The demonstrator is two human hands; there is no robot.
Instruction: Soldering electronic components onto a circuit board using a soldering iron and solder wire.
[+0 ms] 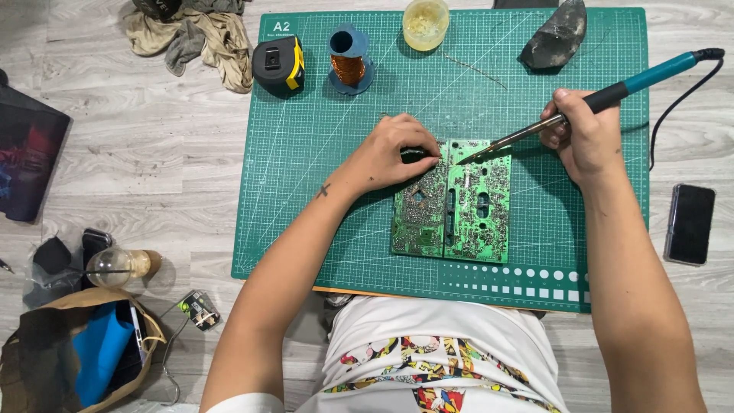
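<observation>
Right hand (582,138), fingers wrapped around the soldering iron (604,98), sets its tip at the green circuit board's (453,200) top edge. Left hand (394,153) pinches a small black component (415,155) against the board; the joint looks still in work.

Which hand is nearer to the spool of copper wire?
Left. The left hand rests on the circuit board just below the spool; the right hand is far off, holding the soldering iron.

A grey wood-grain floor (153,168) carries a green cutting mat (321,191) at centre. On the floor lie crumpled rags (206,38) at far left, a dark phone (690,223) to the right, and a bulb (111,266) and brown bag (76,352) near left. On the mat lie a green circuit board (459,214), tape measure (279,67), wire spool (349,60), jar (426,23) and dark stone (556,37).
</observation>
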